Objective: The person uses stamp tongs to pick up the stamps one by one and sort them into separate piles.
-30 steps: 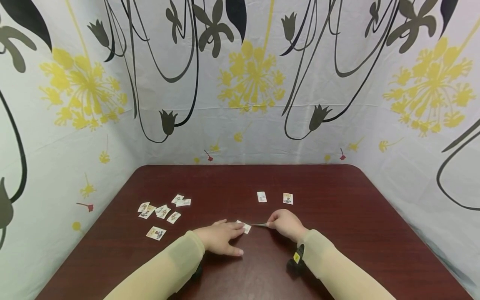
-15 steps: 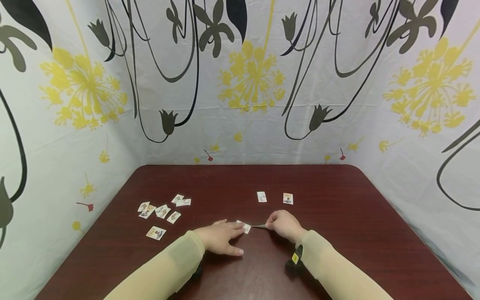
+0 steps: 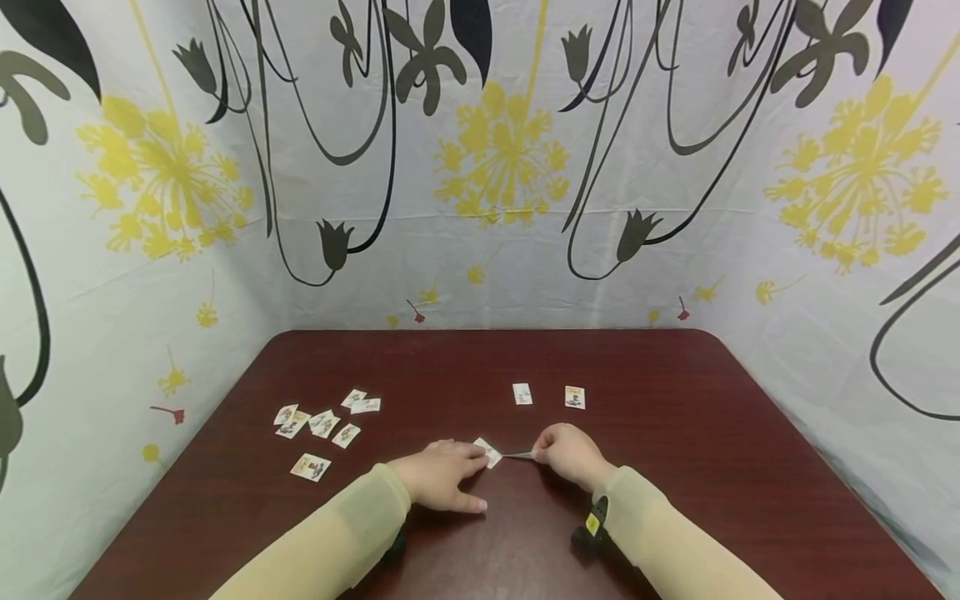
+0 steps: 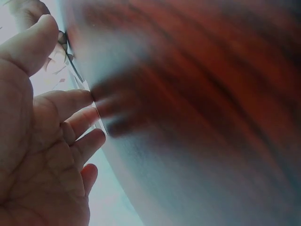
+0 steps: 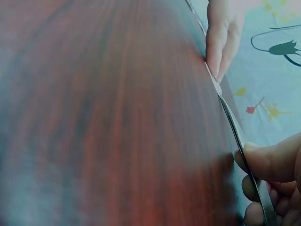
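At the frame's lower centre, a small white printed card (image 3: pixel 492 456) is pressed by the straight-fingered left hand (image 3: pixel 442 477), its corner apparently worked with a slim silver tweezer-like tool (image 3: pixel 519 455) pinched by the right hand (image 3: pixel 573 455), steadiness seemingly needed next.

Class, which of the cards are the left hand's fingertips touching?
The partly covered card between the left hand and right hand; the left-side cards and the cards farther back lie apart from both.
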Action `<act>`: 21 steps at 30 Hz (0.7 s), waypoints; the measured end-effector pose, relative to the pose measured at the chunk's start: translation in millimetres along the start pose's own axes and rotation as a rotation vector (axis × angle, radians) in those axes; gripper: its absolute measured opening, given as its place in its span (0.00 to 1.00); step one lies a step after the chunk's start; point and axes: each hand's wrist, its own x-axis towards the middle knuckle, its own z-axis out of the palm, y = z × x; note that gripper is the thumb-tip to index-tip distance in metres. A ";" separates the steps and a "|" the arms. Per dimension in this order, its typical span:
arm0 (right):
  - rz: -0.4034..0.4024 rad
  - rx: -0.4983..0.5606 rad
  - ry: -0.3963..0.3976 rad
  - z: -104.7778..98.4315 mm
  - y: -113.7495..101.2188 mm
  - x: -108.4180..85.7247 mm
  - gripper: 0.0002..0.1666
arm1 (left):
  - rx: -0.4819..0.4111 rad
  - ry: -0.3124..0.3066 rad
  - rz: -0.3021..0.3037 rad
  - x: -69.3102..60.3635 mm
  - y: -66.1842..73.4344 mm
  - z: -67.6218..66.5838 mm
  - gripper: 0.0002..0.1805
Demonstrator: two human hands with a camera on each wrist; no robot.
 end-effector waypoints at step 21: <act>-0.020 -0.025 0.016 2.8 -7.6 -0.1 0.09 | -0.048 -0.007 0.008 -4.2 3.2 -3.5 0.41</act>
